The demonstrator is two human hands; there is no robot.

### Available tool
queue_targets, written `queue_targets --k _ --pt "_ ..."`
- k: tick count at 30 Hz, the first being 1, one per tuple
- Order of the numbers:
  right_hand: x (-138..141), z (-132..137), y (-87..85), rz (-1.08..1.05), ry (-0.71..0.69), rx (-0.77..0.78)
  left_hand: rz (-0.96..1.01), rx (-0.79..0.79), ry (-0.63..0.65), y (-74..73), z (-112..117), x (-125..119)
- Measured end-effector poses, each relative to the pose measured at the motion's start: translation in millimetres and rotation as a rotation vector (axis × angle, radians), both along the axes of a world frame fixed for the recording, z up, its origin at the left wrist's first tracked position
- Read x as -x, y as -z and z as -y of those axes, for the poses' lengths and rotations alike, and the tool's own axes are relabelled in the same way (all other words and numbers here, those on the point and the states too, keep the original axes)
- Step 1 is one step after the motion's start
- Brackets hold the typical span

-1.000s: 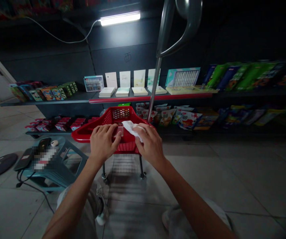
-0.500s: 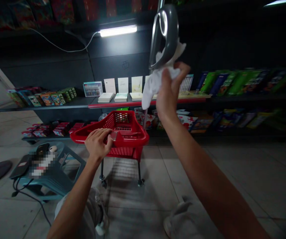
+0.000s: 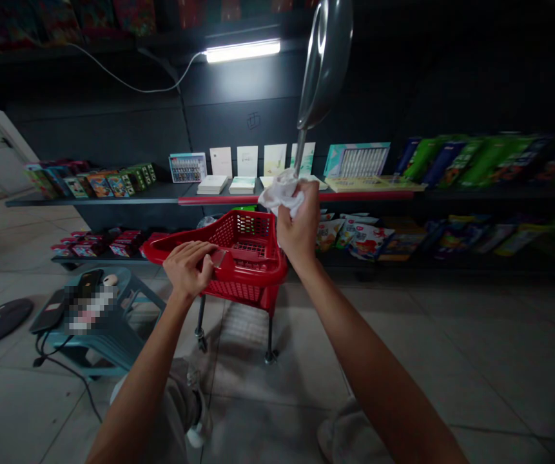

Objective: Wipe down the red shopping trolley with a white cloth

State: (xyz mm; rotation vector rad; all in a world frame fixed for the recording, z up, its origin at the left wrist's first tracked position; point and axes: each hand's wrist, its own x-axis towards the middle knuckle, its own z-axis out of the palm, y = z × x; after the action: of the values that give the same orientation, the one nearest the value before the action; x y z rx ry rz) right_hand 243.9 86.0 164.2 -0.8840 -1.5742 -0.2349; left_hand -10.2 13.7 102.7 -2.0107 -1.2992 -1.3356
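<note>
A small red shopping cart (image 3: 229,291) with perforated plastic sides stands on thin metal legs in front of me. My left hand (image 3: 187,267) is closed over the left part of its rear rim, thumb toward the middle. Above the cart's right side, my right hand (image 3: 299,222) grips a crumpled white cloth (image 3: 282,192) around a thin metal pole (image 3: 300,151). Atop the pole is a glossy grey rounded head (image 3: 328,64), cut off by the top edge of the view. The pole's lower part is hidden behind my hand.
Dark shelves hold upright books (image 3: 247,161), small boxes (image 3: 98,185) and snack bags (image 3: 371,240). A lit tube lamp (image 3: 243,51) hangs above. At left, a blue-grey plastic stool (image 3: 132,283) carries several items; a cable (image 3: 84,386) trails to the floor.
My right hand and the cloth have slid down the pole, away from its grey head. My left hand stays on the cart. The view has shifted slightly, and the grey head appears turned more edge-on.
</note>
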Motion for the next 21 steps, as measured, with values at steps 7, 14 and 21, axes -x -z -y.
queue_targets --k 7,14,21 --pt "-2.6 15.4 38.3 -0.147 -0.207 0.157 -0.022 -0.022 0.036 2.1 -2.2 13.7" --pt "10.9 32.4 72.4 -0.235 -0.477 0.216 0.026 -0.016 0.054 3.3 -11.4 41.5" --pt "38.0 49.4 85.3 -0.253 -0.599 0.285 0.168 -0.177 -0.031 9.6 11.3 23.0"
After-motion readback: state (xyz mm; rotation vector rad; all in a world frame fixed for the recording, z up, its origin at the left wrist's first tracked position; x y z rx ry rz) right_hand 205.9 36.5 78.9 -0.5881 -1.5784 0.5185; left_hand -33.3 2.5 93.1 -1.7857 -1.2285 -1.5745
